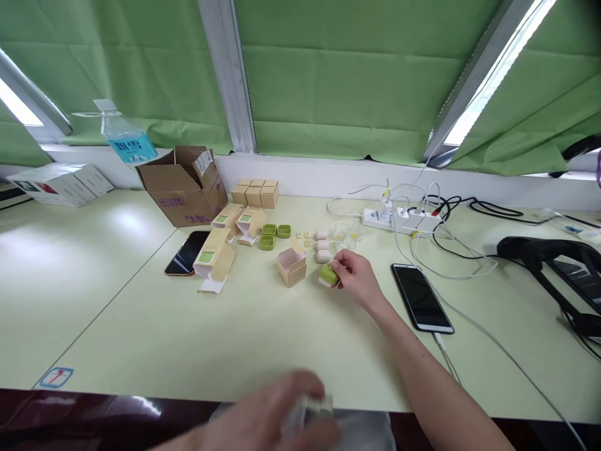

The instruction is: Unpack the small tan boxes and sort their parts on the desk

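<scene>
Parts sit in small groups by kind on table, probably so each is easy to pick: green trays, tiny yellow pieces, pale pink pieces, clear pieces. Open box stands upright beside the right hand's area, mouth up, likely for easy access. Unfolded cartons lie to the left, out of the way, I'd say.

Green case is at the right hand, near the pink pieces, pale side down. Thumb and fingers are closed on its right side, pinch style, probably to keep the rest uncovered. Left hand is blurred at the table's near edge, by a small pale object; can't tell if fingers are clamped or apart.
</scene>
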`<move>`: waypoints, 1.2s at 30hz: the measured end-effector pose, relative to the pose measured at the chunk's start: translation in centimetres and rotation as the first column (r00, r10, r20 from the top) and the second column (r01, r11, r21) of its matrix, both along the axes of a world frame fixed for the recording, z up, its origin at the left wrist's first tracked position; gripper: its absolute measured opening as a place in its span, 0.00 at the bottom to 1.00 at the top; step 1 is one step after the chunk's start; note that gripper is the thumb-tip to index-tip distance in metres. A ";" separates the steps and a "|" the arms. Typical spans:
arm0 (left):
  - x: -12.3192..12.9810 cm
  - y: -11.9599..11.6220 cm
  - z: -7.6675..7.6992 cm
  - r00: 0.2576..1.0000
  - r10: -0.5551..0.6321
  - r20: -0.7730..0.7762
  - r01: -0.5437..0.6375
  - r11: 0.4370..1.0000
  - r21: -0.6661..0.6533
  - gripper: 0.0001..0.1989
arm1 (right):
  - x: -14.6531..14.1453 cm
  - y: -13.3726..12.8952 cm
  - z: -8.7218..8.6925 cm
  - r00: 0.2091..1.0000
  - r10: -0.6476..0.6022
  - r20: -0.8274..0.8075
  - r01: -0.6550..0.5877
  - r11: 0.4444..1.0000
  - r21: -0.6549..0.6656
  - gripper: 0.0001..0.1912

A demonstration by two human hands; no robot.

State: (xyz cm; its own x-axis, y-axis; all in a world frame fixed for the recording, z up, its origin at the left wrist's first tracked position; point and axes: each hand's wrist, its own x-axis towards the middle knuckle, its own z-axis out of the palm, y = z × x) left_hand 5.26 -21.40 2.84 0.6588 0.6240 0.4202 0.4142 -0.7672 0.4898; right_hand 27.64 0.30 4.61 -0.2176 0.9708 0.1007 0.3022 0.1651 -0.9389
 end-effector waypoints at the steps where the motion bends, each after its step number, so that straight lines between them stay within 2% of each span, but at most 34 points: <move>1: -0.7 1.8 2.1 0.996 0.088 0.033 -0.088 0.996 0.012 0.23 | -0.1 0.0 -0.1 0.999 0.004 0.053 -0.005 1.000 0.022 0.13; 2: -1.2 3.7 3.7 0.983 0.165 0.083 -0.167 0.986 0.015 0.22 | -0.1 0.0 -0.2 0.994 -0.001 0.111 -0.006 0.998 0.059 0.12; 4: -1.7 7.6 5.4 0.913 0.303 0.275 -0.338 0.937 0.091 0.19 | -0.3 -0.2 -0.2 0.971 -0.027 0.236 -0.009 0.989 0.151 0.10; 7: -1.7 12.6 5.3 0.883 0.325 0.338 -0.411 0.885 0.221 0.17 | -0.5 -0.7 -0.1 0.909 -0.075 0.410 -0.032 0.968 0.248 0.07; 9: -1.5 14.6 4.6 0.882 0.333 0.334 -0.434 0.851 0.295 0.17 | -0.7 -0.9 0.0 0.867 -0.087 0.491 -0.057 0.961 0.269 0.05; 12: -1.3 15.7 4.2 0.875 0.346 0.338 -0.459 0.815 0.355 0.17 | -0.9 -1.2 0.0 0.824 -0.082 0.561 -0.092 0.957 0.276 0.05; 15: -1.3 15.8 4.3 0.869 0.335 0.364 -0.458 0.823 0.337 0.17 | -1.1 -1.3 0.1 0.800 -0.072 0.596 -0.109 0.959 0.262 0.05; 21: -1.5 16.6 4.2 0.819 0.341 0.462 -0.425 0.901 0.087 0.24 | -1.2 -1.8 0.7 0.787 -0.052 0.614 -0.125 0.962 0.242 0.02; 24: -1.4 17.2 4.0 0.808 0.349 0.475 -0.403 0.915 0.013 0.26 | -0.9 -2.0 1.1 0.792 -0.050 0.609 -0.139 0.956 0.259 0.05; 26: -1.2 17.5 4.0 0.813 0.350 0.465 -0.393 0.919 -0.003 0.27 | -0.5 -2.1 1.3 0.837 -0.078 0.542 -0.126 0.936 0.330 0.09; 28: -0.9 17.7 4.2 0.827 0.342 0.446 -0.380 0.925 -0.004 0.28 | -0.1 -2.2 1.5 0.910 -0.140 0.390 -0.073 0.872 0.484 0.15; 29: -0.8 17.8 4.3 0.839 0.333 0.431 -0.373 0.928 0.008 0.28 | 0.0 -2.2 1.5 0.940 -0.164 0.298 -0.040 0.817 0.576 0.18; 31: -0.4 18.0 4.4 0.869 0.320 0.376 -0.365 0.929 0.054 0.27 | 0.1 -2.2 1.7 0.971 -0.168 0.169 -0.013 0.671 0.742 0.24; 33: -0.1 18.1 4.6 0.900 0.305 0.310 -0.354 0.928 0.118 0.28 | 0.0 -2.2 1.8 0.975 -0.143 0.167 -0.066 0.537 0.841 0.24; 34: 0.1 18.1 4.6 0.912 0.299 0.282 -0.348 0.926 0.146 0.29 | -0.1 -2.2 1.9 0.972 -0.134 0.192 -0.103 0.493 0.864 0.21; 36: 0.4 18.0 4.7 0.925 0.289 0.246 -0.340 0.918 0.202 0.31 | 0.0 -2.1 2.2 0.962 -0.127 0.241 -0.160 0.455 0.876 0.15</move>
